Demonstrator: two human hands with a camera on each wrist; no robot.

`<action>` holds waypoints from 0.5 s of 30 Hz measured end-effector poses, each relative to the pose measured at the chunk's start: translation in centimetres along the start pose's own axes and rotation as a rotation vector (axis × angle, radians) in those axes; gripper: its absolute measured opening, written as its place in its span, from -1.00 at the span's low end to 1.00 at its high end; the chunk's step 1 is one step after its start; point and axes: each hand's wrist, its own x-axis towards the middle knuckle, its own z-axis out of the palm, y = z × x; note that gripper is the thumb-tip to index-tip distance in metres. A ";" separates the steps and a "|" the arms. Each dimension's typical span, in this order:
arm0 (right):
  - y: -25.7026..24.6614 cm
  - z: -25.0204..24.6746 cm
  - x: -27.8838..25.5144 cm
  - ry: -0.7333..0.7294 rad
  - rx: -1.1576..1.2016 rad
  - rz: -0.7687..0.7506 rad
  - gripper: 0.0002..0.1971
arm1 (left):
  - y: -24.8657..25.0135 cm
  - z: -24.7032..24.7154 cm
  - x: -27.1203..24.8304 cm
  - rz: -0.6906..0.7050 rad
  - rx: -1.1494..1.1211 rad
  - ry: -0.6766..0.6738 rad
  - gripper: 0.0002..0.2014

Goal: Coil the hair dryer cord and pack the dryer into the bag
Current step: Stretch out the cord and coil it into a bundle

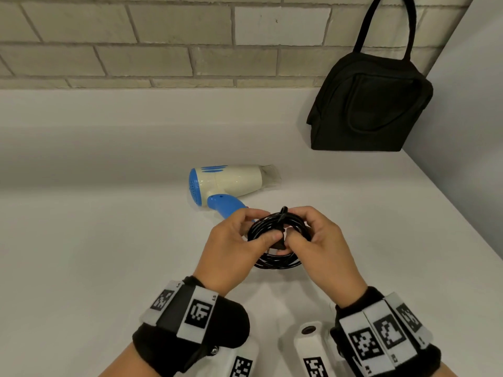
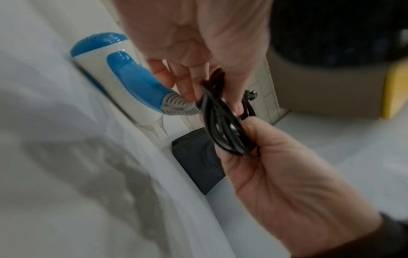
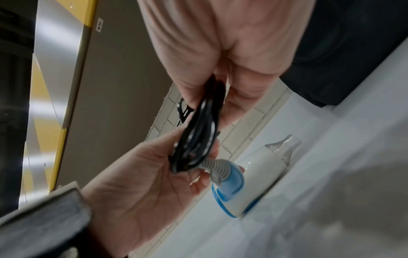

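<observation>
A white and blue hair dryer lies on its side on the white counter, nozzle pointing right. Its black cord is gathered into a coil of several loops, held just above the counter in front of the dryer's blue handle. My left hand grips the coil's left side, thumb pressed on the bundle. My right hand pinches the right side. In the left wrist view the cord runs from the grey strain relief. A black handbag stands upright at the back right.
A pale brick wall runs behind the counter. A white side wall stands right of the bag, and the counter's right edge slants down past my right hand. The wrist views show a brown panel with yellow trim beyond the counter.
</observation>
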 end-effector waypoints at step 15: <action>0.1 0.1 0.7 -0.171 -0.316 -0.032 -0.58 | -0.4 0.3 0.3 -0.113 -0.129 0.105 -0.71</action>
